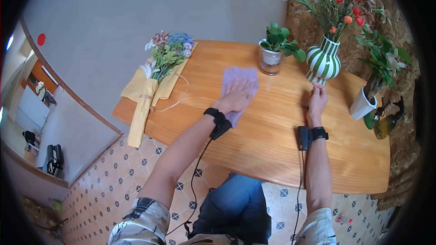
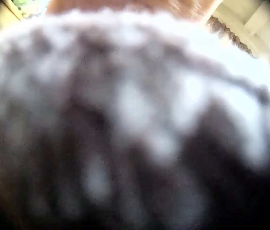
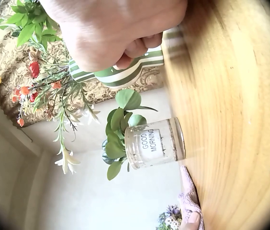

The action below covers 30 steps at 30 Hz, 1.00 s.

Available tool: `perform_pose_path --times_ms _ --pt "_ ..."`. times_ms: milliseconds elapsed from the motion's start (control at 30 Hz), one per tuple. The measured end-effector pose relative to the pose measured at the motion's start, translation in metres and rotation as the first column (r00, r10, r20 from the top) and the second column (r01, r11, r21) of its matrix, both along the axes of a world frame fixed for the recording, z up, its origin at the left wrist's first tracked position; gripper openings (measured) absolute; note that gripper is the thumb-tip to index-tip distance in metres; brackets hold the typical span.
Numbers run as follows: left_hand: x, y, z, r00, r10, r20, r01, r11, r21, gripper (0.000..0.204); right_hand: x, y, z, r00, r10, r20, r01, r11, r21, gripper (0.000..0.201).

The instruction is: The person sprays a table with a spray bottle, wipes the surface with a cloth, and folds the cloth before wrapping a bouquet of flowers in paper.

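Note:
My left hand (image 1: 236,96) lies with its fingers spread on a purple cloth (image 1: 231,74) on the wooden table (image 1: 272,140). Parts of the cloth show beyond the fingertips and below the wrist. The left wrist view is mostly filled by something blurred, white and dark. Fingers curled in, my right hand (image 1: 318,100) rests at the tabletop just in front of the green-and-white striped vase (image 1: 323,61). In the right wrist view, that same hand (image 3: 120,31) overlaps the vase, and nothing shows in its grip.
A potted plant in a clear "GOOD MORNING" glass (image 3: 154,143) stands beyond the cloth. At left lies a paper-wrapped bouquet (image 1: 159,75) with a loose ribbon (image 1: 181,95). A white pot (image 1: 363,104) and an amber bottle (image 1: 386,124) stand by the right edge.

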State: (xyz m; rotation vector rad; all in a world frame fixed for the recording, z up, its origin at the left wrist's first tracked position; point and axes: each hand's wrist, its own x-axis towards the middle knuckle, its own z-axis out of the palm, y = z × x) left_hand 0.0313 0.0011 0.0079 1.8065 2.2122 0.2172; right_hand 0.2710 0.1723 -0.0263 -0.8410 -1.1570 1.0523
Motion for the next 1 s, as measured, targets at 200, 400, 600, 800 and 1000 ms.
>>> perform_pose_path --times_ms 200,400,600,800,1000 --pt "-0.002 0.002 -0.002 1.000 -0.005 -0.021 0.005 1.000 0.011 0.063 0.001 -0.001 0.000 1.000 0.024 -0.018 -0.025 1.000 -0.016 0.014" --pt "-0.002 0.002 0.000 1.000 -0.007 -0.011 0.007 1.000 -0.014 0.064 0.002 -0.002 0.002 0.999 0.023 -0.034 -0.024 1.000 -0.021 0.014" --pt "0.000 -0.001 0.004 1.000 -0.010 0.008 0.011 1.000 -0.019 0.065 0.001 -0.003 0.002 1.000 0.002 -0.026 -0.002 1.000 -0.012 0.014" --pt "0.003 -0.011 0.004 0.998 -0.062 0.022 0.062 0.998 -0.016 0.064 0.001 -0.005 0.004 1.000 -0.002 -0.031 0.001 1.000 -0.010 0.013" --pt "0.005 -0.008 0.003 1.000 -0.018 0.004 0.019 0.999 -0.048 0.063 0.001 -0.003 0.002 1.000 -0.016 -0.020 0.016 1.000 0.008 0.013"
